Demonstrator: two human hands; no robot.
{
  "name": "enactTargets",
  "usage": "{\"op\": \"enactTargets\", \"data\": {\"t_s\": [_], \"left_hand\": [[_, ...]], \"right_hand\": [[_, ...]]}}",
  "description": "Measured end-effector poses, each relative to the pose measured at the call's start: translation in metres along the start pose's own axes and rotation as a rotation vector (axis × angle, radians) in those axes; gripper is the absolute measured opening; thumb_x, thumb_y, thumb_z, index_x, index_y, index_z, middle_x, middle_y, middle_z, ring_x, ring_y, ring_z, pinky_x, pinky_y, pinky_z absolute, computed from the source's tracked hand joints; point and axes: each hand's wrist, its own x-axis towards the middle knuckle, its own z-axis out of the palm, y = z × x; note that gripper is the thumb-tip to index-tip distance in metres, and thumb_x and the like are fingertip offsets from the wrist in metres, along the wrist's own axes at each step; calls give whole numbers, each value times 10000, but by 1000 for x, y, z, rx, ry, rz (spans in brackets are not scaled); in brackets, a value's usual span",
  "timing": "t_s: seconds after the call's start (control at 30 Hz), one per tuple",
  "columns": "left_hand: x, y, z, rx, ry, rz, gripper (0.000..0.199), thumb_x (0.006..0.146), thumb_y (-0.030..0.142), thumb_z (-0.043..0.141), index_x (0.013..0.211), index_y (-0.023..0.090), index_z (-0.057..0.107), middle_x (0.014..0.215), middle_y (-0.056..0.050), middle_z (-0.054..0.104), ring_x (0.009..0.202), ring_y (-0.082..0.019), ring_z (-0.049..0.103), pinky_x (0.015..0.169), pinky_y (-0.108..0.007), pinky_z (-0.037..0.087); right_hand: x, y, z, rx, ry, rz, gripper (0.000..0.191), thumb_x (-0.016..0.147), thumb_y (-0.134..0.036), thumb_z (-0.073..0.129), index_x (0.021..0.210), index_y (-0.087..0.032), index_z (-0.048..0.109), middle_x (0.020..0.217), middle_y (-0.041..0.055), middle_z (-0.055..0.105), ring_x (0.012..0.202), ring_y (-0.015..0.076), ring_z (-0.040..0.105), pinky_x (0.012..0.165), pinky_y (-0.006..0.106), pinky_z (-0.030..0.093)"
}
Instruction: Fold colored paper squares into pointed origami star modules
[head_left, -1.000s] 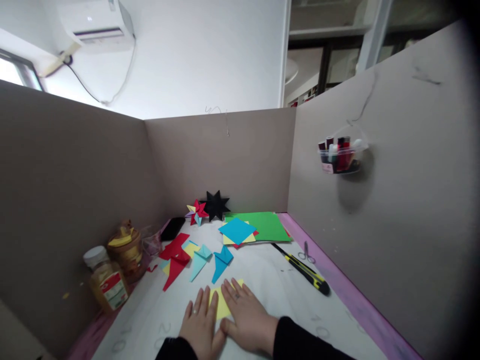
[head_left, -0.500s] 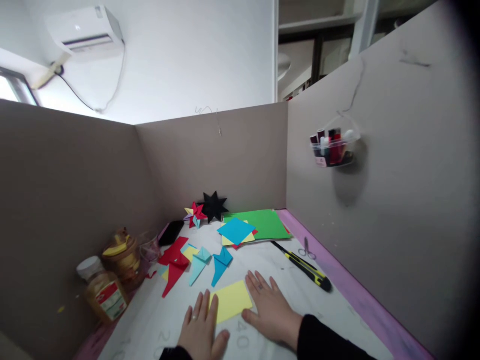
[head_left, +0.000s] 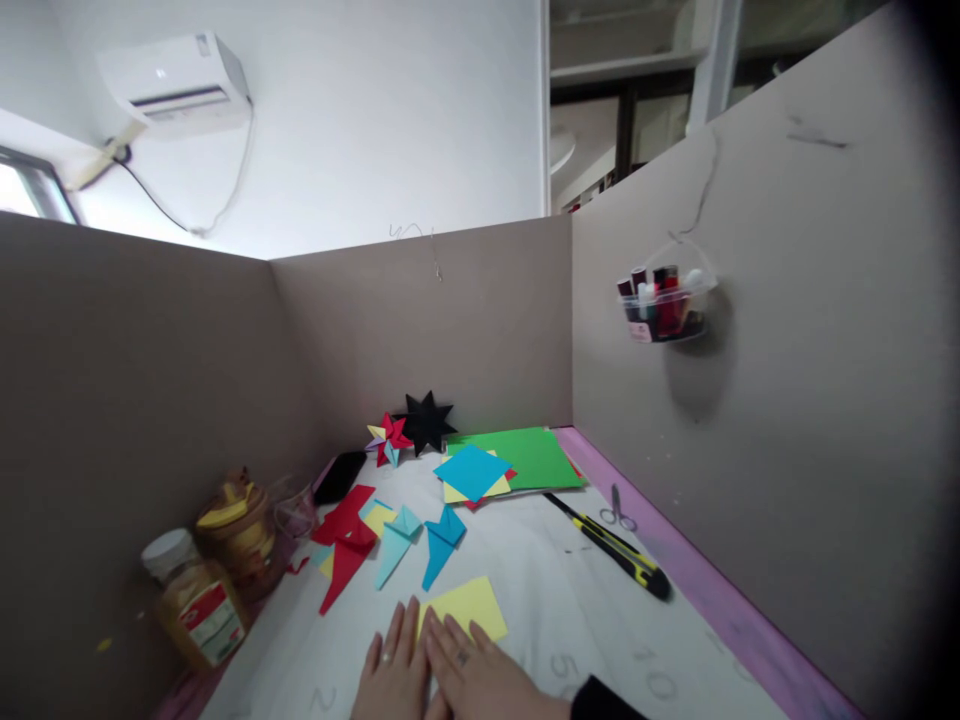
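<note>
A yellow sheet of paper (head_left: 474,606) lies on the white table covering in front of me, its near part hidden under my hands. My left hand (head_left: 394,668) rests with straight fingers at the sheet's left edge. Beside it, my right hand (head_left: 480,672) is laid flat over the near side of the paper, its fingertips touching the left hand. Both thumbs meet low in the view and are partly cut off. Just beyond lie folded paper pieces: a blue one (head_left: 444,545), a light blue one (head_left: 399,543) and a red one (head_left: 350,555).
A yellow-black utility knife (head_left: 619,550) and small scissors (head_left: 617,512) lie to the right. Behind are a green paper stack (head_left: 536,458), a blue square (head_left: 472,472), a black paper star (head_left: 427,422) and a multicoloured star (head_left: 390,438). A bottle (head_left: 199,610) stands left.
My right hand has moved left from the paper's right edge, coming against my left hand over the near side. The whole view has shifted slightly.
</note>
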Motion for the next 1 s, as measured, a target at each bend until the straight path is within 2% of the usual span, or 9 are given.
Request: {"op": "enactTargets", "data": {"t_s": [0.1, 0.23, 0.37, 0.47, 0.53, 0.7, 0.83, 0.9, 1.0], "left_hand": [[-1, 1, -1, 6, -5, 1, 721, 743, 408, 377, 1410, 164, 256, 1484, -68, 111, 1374, -254, 105, 1082, -467, 155], [0, -2, 2, -11, 32, 11, 741, 752, 479, 402, 1406, 157, 264, 1476, -97, 132, 1369, -271, 126, 1074, -469, 184], [1, -6, 8, -24, 96, 55, 614, 783, 455, 464, 1366, 310, 337, 1464, -108, 197, 1354, -303, 162, 1040, -509, 221], [1, -9, 12, -3, 121, 91, 512, 802, 387, 495, 1301, 433, 390, 1459, -77, 234, 1341, -339, 165, 1012, -547, 237], [1, -9, 11, -4, 124, 103, 499, 804, 395, 504, 1287, 458, 394, 1460, -66, 235, 1337, -352, 164, 1004, -561, 240], [-8, -13, 2, -70, 30, 89, 604, 798, 498, 451, 1367, 346, 316, 1472, -62, 182, 1354, -331, 128, 1030, -563, 202], [-19, -20, -14, -91, -50, 36, 751, 699, 380, 535, 1396, 200, 320, 1489, -76, 164, 1360, -362, 110, 1030, -579, 202], [-16, -23, -21, -115, 74, 39, 600, 727, 316, 500, 1318, 218, 467, 1477, -84, 258, 1351, -342, 199, 1024, -561, 232], [1, -27, -24, -216, 210, 127, 543, 693, 280, 581, 1227, 193, 540, 1307, -139, 500, 1181, -290, 464, 971, -422, 359]], "right_hand": [[3, 1, 11, -14, -19, 15, 494, 953, -252, 229, 1433, -136, 209, 1469, 134, 222, 1359, 306, 171, 1089, 485, 225], [-5, 11, 8, -62, -35, 46, 456, 948, -283, 296, 1396, -207, 326, 1448, 127, 271, 1341, 350, 200, 1056, 526, 259], [-18, 20, 0, -90, -34, 64, 437, 940, -334, 324, 1372, -278, 364, 1445, 116, 270, 1326, 377, 220, 1021, 562, 287], [-31, 21, -17, -82, -65, 123, 492, 901, -378, 406, 1377, -267, 357, 1431, 150, 285, 1313, 395, 245, 998, 605, 278], [-42, 18, -34, -68, -83, 179, 642, 808, -452, 532, 1384, -238, 347, 1435, 173, 261, 1314, 411, 236, 999, 622, 253], [-64, 9, -67, -78, -165, 400, 698, 735, -383, 569, 1383, -239, 352, 1458, 124, 251, 1329, 417, 192, 1012, 626, 205], [-56, 9, -73, -107, -22, 364, 539, 731, -433, 563, 1226, -219, 560, 1325, 142, 487, 1245, 417, 362, 976, 573, 285], [-42, 13, -72, -85, 41, 361, 381, 785, -400, 501, 1050, -181, 666, 1087, 153, 640, 1071, 346, 537, 913, 477, 376], [-17, 27, -64, 7, 272, 396, 504, 790, -337, 509, 1259, -152, 512, 1146, 159, 608, 1073, 290, 544, 913, 399, 399]]}}
